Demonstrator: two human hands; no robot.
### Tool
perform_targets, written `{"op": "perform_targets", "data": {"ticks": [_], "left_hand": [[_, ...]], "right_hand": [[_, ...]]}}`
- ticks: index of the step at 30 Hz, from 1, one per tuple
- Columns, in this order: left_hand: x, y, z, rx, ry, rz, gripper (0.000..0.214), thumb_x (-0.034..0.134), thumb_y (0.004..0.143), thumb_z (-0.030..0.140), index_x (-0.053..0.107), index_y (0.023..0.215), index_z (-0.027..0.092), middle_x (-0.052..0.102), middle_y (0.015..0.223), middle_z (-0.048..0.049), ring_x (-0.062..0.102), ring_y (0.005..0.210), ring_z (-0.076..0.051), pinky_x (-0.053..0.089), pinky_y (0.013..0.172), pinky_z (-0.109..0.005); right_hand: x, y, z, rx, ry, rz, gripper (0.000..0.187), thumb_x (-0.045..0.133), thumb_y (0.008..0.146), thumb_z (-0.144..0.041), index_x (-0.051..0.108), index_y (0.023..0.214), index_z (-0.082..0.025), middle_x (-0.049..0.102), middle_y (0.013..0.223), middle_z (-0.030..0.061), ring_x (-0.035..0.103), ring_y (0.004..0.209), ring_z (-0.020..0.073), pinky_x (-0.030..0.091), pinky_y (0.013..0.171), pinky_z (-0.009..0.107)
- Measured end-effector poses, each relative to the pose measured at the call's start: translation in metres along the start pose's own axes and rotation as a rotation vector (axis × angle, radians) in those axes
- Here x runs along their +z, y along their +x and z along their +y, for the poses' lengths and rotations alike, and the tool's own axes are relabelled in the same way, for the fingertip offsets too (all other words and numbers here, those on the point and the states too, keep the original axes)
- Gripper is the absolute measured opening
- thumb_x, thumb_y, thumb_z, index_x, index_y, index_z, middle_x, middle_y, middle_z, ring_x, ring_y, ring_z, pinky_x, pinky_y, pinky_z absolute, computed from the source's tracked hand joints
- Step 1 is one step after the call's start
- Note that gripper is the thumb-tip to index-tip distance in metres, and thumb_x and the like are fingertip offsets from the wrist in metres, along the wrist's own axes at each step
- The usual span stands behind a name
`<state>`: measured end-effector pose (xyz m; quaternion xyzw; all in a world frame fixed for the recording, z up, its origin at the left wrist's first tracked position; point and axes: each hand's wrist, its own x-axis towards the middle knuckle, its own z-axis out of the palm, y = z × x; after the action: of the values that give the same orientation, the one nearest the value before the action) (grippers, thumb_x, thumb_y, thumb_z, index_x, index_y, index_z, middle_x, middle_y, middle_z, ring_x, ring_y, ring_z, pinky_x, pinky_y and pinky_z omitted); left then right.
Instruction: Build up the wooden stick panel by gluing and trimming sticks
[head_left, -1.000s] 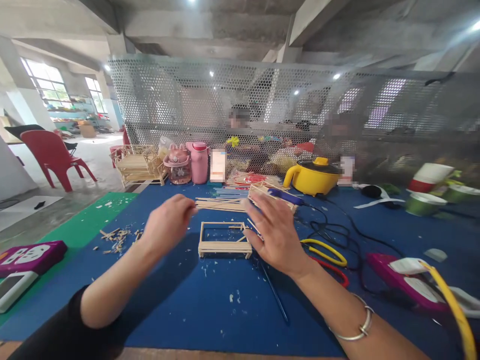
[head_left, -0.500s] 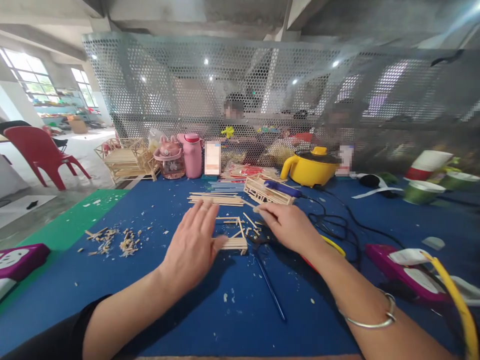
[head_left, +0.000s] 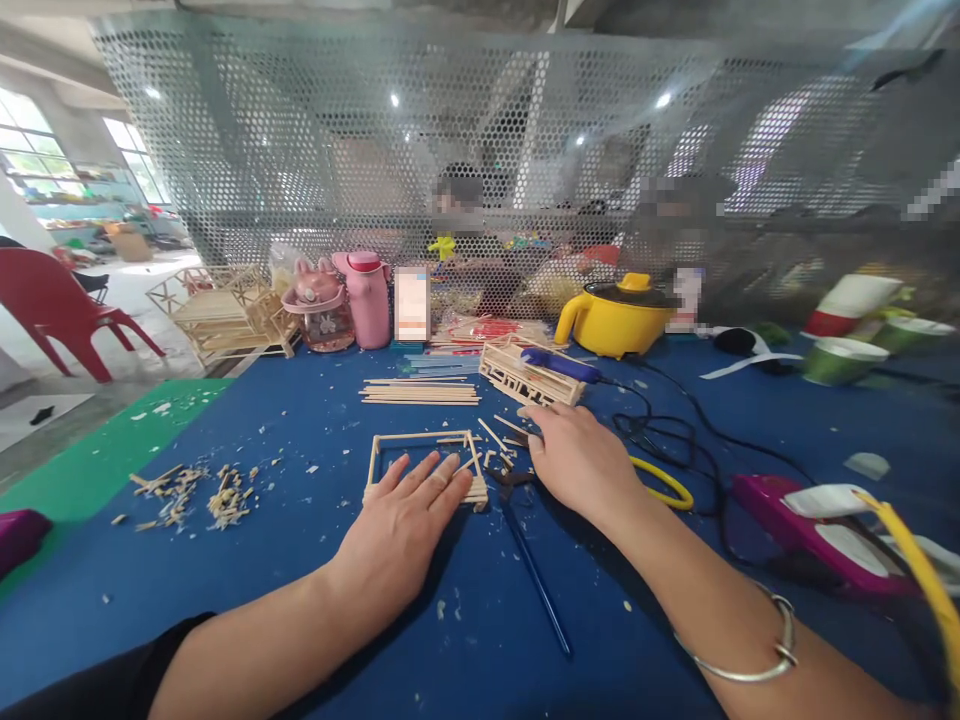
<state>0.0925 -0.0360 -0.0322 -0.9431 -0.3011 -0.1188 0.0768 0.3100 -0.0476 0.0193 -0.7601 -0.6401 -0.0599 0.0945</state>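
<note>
My left hand [head_left: 409, 515] lies with fingers stretched and spread over the near side of a small rectangular frame of thin wooden sticks [head_left: 420, 436], its fingers covering part of the slats. To the right, my right hand [head_left: 581, 455] is low over the table with bent fingers; a thin loose stick [head_left: 511, 425] and a dark piece are at its fingertips, and whether it grips either is unclear. Between the hands is a pair of pliers [head_left: 514, 478] with a long blue handle [head_left: 541, 575]. Short stick pieces [head_left: 491, 435] lie beside the frame.
Long wooden sticks [head_left: 420, 392] lie behind the frame. A slatted wooden piece [head_left: 521, 372] carries a blue corded tool [head_left: 559, 365]. Further back stand a pink bottle [head_left: 367, 305] and yellow pot [head_left: 622, 320]. Scraps [head_left: 225, 495] lie left; a purple power strip [head_left: 810, 535] lies right.
My left hand has moved down onto the near side of the frame, uncovering its far left corner. My right hand has drawn down from the long sticks, and the camera view has shifted.
</note>
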Motion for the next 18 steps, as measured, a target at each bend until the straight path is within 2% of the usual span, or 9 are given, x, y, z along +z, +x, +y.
{"op": "perform_targets", "data": {"ticks": [3,5,8,11,15,18], "left_hand": [[0.0,0.0,0.0,-0.006,-0.017,-0.006,0.065,0.034,0.08,-0.001,0.04,0.14,0.022,0.042,0.145,-0.0057,0.04,0.133,-0.025,0.037,0.106,-0.052],[0.0,0.0,0.001,0.001,-0.019,-0.002,0.067,0.034,0.078,-0.002,0.04,0.14,0.022,0.043,0.145,-0.0053,0.041,0.133,-0.025,0.037,0.106,-0.052],[-0.001,0.002,0.0,0.01,-0.005,0.007,0.068,0.034,0.075,-0.003,0.041,0.138,0.022,0.046,0.143,-0.0047,0.045,0.13,-0.023,0.038,0.105,-0.049],[-0.008,0.004,-0.003,0.038,0.007,0.036,0.064,0.034,0.076,-0.004,0.045,0.135,0.018,0.051,0.139,-0.0073,0.053,0.123,-0.022,0.044,0.101,-0.044],[-0.02,0.001,-0.006,0.043,0.02,0.132,0.059,0.034,0.08,-0.004,0.045,0.134,0.014,0.056,0.134,-0.0111,0.058,0.115,-0.022,0.05,0.093,-0.04],[-0.024,-0.008,-0.004,0.086,0.023,0.112,0.057,0.034,0.081,-0.004,0.047,0.132,0.017,0.059,0.131,-0.0086,0.06,0.111,-0.021,0.052,0.09,-0.038]], "right_hand": [[-0.003,-0.007,-0.012,-0.073,0.115,0.051,0.037,0.042,0.087,-0.014,0.059,0.12,-0.02,0.062,0.121,0.0095,0.053,0.113,0.0247,0.04,0.093,0.035],[-0.004,-0.01,-0.017,-0.107,0.195,0.048,0.034,0.042,0.087,-0.014,0.061,0.114,-0.022,0.066,0.115,0.0064,0.057,0.108,0.0217,0.042,0.088,0.032],[-0.004,-0.011,-0.018,-0.128,0.311,0.002,0.021,0.046,0.086,-0.021,0.063,0.097,-0.024,0.071,0.088,0.0016,0.064,0.082,0.0181,0.045,0.068,0.027],[-0.003,-0.007,-0.012,-0.127,0.411,-0.027,0.016,0.045,0.086,-0.025,0.061,0.088,-0.024,0.068,0.069,-0.0016,0.06,0.063,0.0148,0.041,0.056,0.024],[-0.002,-0.001,-0.005,-0.116,0.498,-0.022,0.02,0.041,0.088,-0.028,0.061,0.09,-0.023,0.066,0.068,-0.0017,0.058,0.06,0.0141,0.039,0.055,0.024],[-0.001,0.001,-0.001,-0.106,0.521,-0.004,0.024,0.04,0.089,-0.033,0.062,0.089,-0.023,0.065,0.068,-0.0009,0.058,0.063,0.0154,0.039,0.057,0.025]]}}
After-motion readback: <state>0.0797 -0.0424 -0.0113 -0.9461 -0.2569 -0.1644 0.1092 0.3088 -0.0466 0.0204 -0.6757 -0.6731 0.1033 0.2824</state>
